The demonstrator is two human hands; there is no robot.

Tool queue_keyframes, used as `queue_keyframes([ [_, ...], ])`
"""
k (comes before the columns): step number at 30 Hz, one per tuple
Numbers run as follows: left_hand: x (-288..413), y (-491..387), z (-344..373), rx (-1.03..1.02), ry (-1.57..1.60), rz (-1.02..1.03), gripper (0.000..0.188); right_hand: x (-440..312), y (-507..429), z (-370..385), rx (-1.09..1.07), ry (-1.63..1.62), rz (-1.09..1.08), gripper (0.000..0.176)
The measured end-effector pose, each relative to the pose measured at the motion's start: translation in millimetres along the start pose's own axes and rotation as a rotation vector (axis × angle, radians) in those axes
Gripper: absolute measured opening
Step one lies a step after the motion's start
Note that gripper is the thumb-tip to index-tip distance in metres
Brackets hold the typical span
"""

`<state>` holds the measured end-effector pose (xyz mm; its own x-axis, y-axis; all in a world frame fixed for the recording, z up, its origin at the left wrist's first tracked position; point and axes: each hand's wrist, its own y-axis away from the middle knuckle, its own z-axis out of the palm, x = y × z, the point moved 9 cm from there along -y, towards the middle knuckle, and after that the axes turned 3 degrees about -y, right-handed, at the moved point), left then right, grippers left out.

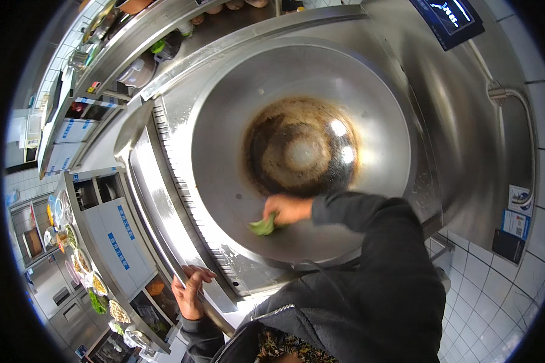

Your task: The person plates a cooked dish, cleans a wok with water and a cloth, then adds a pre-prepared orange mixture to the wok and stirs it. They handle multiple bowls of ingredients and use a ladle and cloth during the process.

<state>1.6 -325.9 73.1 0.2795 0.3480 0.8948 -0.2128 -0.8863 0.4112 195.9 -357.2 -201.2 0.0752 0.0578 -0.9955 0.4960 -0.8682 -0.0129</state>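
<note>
A large steel wok (218, 113) is set into the stove before me, its bottom stained brown and black in rings. My right hand (288, 209) is inside it, low on the near wall, pinching a soft green piece (262, 227); whether this is cloth or leaf I cannot tell. At the stove's left edge, my left hand (191, 290) is closed around the handle of a long metal wok shovel (134, 122). The shovel's broad head points away from me, near the far left corner of the stove.
A slotted drain strip (181, 181) runs along the wok's left side. Behind the wok stands a metal shelf (118, 54) with pots and containers. Plates of food (99, 283) line a counter at left. A steel pipe (529, 118) and a lit display (449, 18) are at right.
</note>
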Motion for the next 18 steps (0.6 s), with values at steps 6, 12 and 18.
queue_keyframes([
  [6,-0.8,33.5,-6.2,0.002,-0.093,-0.015,0.022,-3.8,93.6,-350.7,0.556,1.736,0.703,0.012],
  [12,-18.6,77.9,-38.7,-0.031,-0.014,-0.04,0.017,36.1,201.9,-219.5,0.338,1.496,0.735,0.018],
  [18,-45.8,110.2,-69.6,-0.058,0.094,-0.017,0.019,91.3,119.2,63.6,0.095,0.564,0.908,0.027],
])
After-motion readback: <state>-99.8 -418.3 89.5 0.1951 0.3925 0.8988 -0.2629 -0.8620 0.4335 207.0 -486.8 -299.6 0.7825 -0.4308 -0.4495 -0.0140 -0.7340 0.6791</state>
